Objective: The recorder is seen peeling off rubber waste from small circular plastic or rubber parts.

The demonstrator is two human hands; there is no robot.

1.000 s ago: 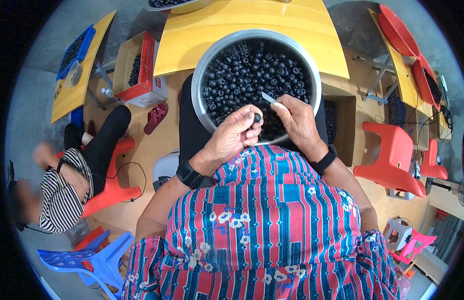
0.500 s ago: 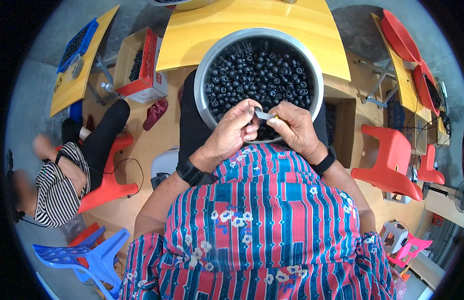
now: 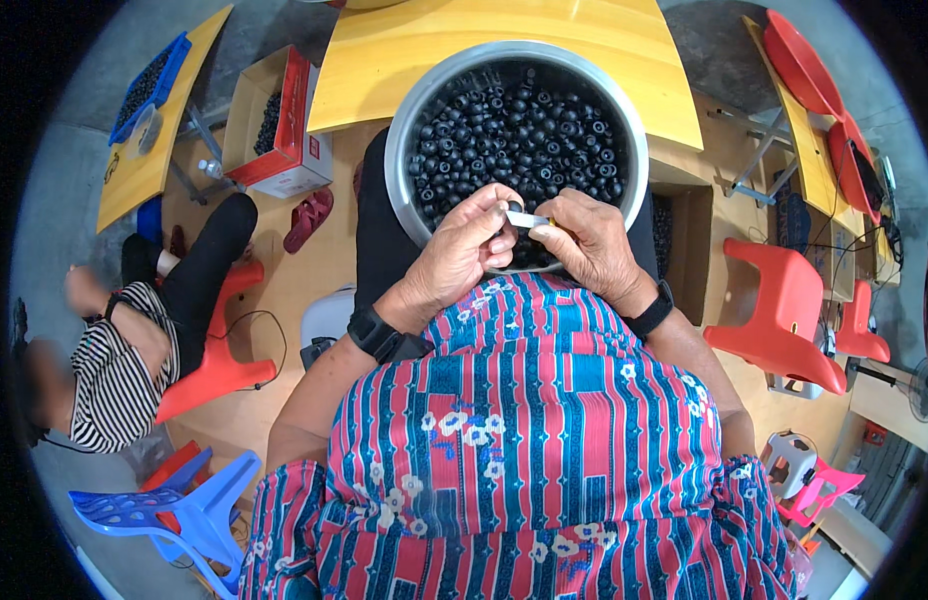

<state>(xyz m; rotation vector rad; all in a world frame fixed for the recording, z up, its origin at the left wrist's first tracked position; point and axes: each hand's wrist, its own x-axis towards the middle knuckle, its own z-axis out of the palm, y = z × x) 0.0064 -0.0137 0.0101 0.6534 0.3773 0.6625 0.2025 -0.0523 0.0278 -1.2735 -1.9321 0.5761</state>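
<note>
My left hand (image 3: 466,245) pinches a small black rounded piece (image 3: 514,206) between thumb and fingertips; most of it is hidden. In my right hand (image 3: 592,245) is a small knife with a short flat blade (image 3: 527,219), its edge set against that piece. A bit of yellow shows at the handle, and the fingers cover the rest. Both hands are over the near side of a large metal basin (image 3: 396,165), which sits between my legs. Many small black pieces (image 3: 529,140), several with a round hole, fill its bottom.
A yellow table (image 3: 504,25) stands beyond the basin. To the left are an open carton (image 3: 284,140) of black pieces, a seated person in a striped top (image 3: 124,370) and a blue chair (image 3: 184,510). Red stools (image 3: 774,300) and red basins (image 3: 799,65) are at right.
The basin and table sit slightly higher in the picture. My hands stay together, and the knife blade has tilted a little and moved slightly left against the black piece.
</note>
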